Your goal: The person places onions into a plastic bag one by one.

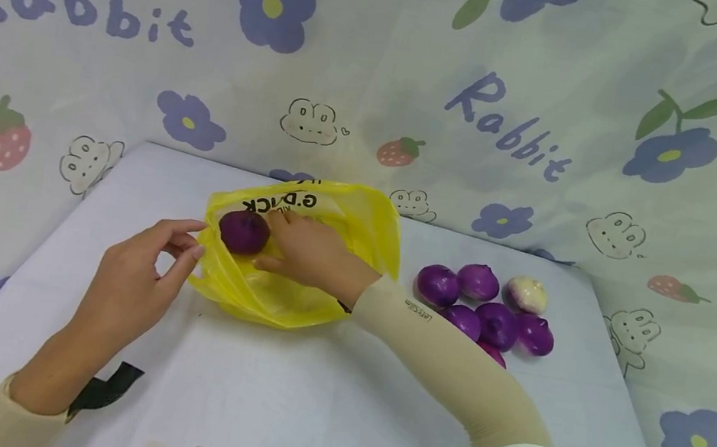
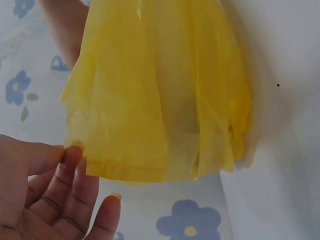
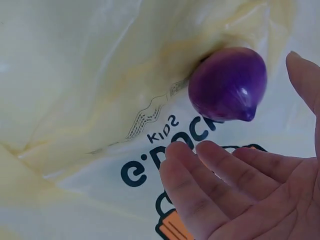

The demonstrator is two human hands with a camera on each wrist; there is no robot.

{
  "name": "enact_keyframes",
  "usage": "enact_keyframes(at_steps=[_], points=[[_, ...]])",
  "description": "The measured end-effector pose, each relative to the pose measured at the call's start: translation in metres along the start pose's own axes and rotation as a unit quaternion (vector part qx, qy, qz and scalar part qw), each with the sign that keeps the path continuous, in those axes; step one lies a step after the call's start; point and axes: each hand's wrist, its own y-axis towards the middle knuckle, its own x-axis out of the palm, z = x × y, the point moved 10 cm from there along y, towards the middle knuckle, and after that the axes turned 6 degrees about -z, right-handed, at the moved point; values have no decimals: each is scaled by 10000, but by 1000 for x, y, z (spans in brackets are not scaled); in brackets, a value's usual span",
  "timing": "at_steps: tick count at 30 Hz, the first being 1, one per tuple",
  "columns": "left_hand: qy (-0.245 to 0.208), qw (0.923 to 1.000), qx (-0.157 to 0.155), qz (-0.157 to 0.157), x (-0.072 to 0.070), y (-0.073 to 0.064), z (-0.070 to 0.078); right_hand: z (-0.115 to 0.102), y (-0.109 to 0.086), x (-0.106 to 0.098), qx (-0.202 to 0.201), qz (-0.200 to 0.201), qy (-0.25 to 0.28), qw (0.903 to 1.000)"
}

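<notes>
A yellow plastic bag (image 1: 277,300) with dark lettering lies open on the table, and one purple onion (image 1: 243,232) sits inside it near its left end. At that end my left hand (image 1: 126,285) pinches the bag's rim between thumb and forefinger; the left wrist view shows this hold on the thin yellow plastic (image 2: 130,105). My right hand (image 1: 312,251) reaches into the bag. In the right wrist view its fingers (image 3: 240,172) are extended, palm visible, just apart from the onion (image 3: 227,82), and they hold nothing.
To the right of the bag lies a cluster of several purple onions (image 1: 497,327), partly hidden by the right sleeve. A paler, whitish onion (image 1: 526,294) lies at its back. Behind the white table (image 1: 275,412) hangs a patterned cloth (image 1: 368,63).
</notes>
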Motion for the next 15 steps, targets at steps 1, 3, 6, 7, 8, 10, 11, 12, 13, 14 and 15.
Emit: enact_keyframes(at_steps=[1,3,6,7,8,10,11,12,13,14,15], points=[[-8,10000,-24,-13,0,0,0,1,-3,-1,-24,-8,50,10000],[-4,10000,-75,-44,1,0,-1,3,-11,-2,-106,-5,177,9998],[22,9999,-140,-67,1,-1,-2,5,-24,-5,-261,48,424,9987],[25,9999,-133,-68,1,-1,-2,6,-29,-6,-317,78,539,9980],[24,9999,-101,-56,1,-1,-1,7,-33,-7,-367,106,643,9972],[-1,10000,-34,-22,1,-1,0,11,-43,-10,-440,197,834,9953],[-15,10000,-4,-8,1,-1,0,13,-47,-12,-461,244,912,9945],[-13,10000,-1,-3,1,0,0,14,-51,-13,-484,300,976,9936],[-7,10000,3,6,0,0,0,16,-55,-15,-505,349,1032,9928],[-4,10000,-1,13,0,0,-1,17,-58,-17,-535,393,1070,9920],[12,10000,4,23,0,0,-1,19,-61,-18,-562,437,1109,9913]])
